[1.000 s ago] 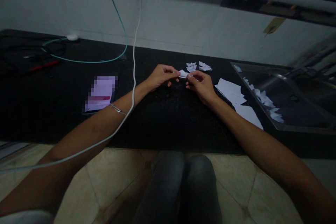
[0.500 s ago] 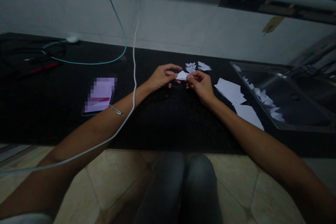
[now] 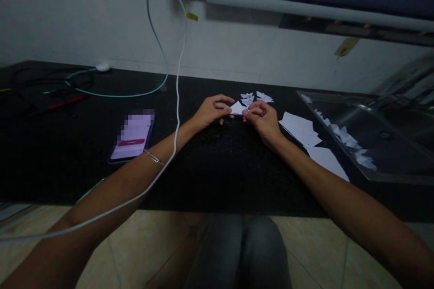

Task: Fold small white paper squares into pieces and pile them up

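A small folded piece of white paper (image 3: 237, 109), roughly triangular, is held between my two hands over the black counter. My left hand (image 3: 213, 112) pinches its left end between thumb and fingers. At its right end, my right hand (image 3: 261, 117) grips it with thumb and index finger. Just behind it lie several small folded paper boats (image 3: 247, 99), with more folded paper (image 3: 264, 97) beside them. Flat white paper sheets (image 3: 300, 127) lie right of my right hand, and another sheet (image 3: 327, 162) is partly under my right forearm.
A phone (image 3: 134, 137) lies by my left forearm. A white cable (image 3: 177, 95) hangs across that forearm. Several folded papers (image 3: 346, 137) line the left edge of the metal sink (image 3: 389, 162). Cables and a red pen-like object (image 3: 66, 102) lie at far left.
The whole view has shifted, so everything sits a little lower in the picture. Both hands keep hold of the folded paper, with the fingers only slightly moved.
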`<state>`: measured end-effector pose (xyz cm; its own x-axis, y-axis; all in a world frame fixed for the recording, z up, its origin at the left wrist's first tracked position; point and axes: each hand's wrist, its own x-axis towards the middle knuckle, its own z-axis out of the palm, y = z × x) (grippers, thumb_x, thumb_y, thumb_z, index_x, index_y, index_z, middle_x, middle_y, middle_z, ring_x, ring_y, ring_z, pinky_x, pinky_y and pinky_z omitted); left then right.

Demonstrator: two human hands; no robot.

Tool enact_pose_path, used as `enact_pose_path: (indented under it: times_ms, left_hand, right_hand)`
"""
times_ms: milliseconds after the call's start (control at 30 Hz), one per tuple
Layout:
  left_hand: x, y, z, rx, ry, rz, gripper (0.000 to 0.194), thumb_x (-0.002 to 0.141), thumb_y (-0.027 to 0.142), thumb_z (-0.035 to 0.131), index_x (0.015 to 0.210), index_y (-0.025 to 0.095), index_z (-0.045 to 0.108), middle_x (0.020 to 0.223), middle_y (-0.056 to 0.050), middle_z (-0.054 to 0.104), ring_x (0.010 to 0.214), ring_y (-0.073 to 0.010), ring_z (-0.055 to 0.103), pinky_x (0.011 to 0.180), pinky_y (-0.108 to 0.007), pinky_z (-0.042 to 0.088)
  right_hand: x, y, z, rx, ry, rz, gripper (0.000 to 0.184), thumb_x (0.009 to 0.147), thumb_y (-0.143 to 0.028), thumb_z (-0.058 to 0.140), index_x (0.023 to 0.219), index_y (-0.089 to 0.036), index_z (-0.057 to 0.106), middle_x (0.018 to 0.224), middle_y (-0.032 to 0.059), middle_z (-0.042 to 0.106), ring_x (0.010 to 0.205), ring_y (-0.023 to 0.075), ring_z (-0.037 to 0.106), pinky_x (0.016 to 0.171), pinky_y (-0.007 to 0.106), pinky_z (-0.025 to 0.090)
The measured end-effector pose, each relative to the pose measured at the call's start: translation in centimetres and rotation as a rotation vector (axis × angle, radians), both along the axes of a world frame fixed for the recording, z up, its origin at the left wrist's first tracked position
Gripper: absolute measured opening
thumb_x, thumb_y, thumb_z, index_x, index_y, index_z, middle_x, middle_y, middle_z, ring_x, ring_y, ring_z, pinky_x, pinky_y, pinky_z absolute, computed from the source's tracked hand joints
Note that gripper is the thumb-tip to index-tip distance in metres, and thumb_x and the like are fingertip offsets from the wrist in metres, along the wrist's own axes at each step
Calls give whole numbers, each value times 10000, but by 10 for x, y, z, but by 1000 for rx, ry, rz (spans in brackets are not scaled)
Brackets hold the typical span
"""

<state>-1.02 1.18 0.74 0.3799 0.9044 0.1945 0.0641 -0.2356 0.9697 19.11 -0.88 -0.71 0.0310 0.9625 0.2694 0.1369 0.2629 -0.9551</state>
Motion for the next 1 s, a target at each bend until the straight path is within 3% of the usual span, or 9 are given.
enact_pose_path:
  times_ms: [167, 433, 700, 1000]
  left_hand:
    - [1, -3, 3, -52, 102, -109, 302, 843, 384, 747, 966, 108, 755, 803, -92, 765, 638, -108, 675, 494, -196, 444]
    - [-2, -7, 9, 24, 114, -134, 317, 834, 434, 762, 729, 134, 758, 705, -80, 743, 570, -86, 627, 485, -205, 403]
    - [-2, 0, 2, 3, 100, -189, 450, 877, 574, 681, 809, 139, 770, 702, -84, 740, 528, -79, 603, 475, -206, 388]
    - [-2, 2, -2, -52, 55, -196, 512, 903, 616, 631, 854, 126, 768, 678, -79, 707, 513, -93, 626, 476, -228, 375]
  right_hand:
    - [0, -2, 4, 43, 8, 15, 320, 701, -440, 803, 803, -262, 558, 651, -8, 656, 653, 199, 659, 722, 422, 575]
    - [-1, -4, 4, 23, 43, 39, 326, 666, -423, 839, 780, -258, 583, 648, -5, 681, 640, 209, 671, 743, 457, 585]
    - [-2, -3, 0, 28, 69, 37, 308, 679, -425, 816, 782, -259, 577, 682, 0, 673, 687, 197, 672, 761, 425, 574]
    - [-3, -5, 2, 53, 56, -1, 302, 689, -430, 825, 766, -254, 592, 703, 7, 701, 688, 193, 680, 761, 413, 585]
